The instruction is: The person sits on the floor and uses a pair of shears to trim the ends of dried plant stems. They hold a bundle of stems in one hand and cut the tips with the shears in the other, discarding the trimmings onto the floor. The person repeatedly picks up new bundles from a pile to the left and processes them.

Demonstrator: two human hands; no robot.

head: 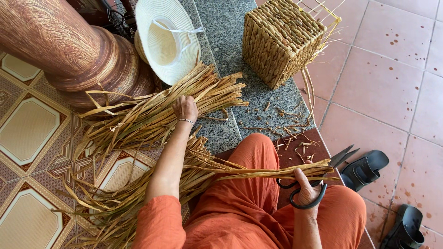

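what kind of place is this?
Likely a house porch or veranda used for basket weaving: patterned floor tiles, a stone step and a wooden pillar. A pile of dried reed strips, a half-woven basket and sandals lie about.

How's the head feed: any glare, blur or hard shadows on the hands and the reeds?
Head view: soft, even daylight, with no hard shadows and no glare on the tiles. The left hand on the reeds and the right hand with the scissors look sharp. The wide lens bends the column and the basket near the frame edges.
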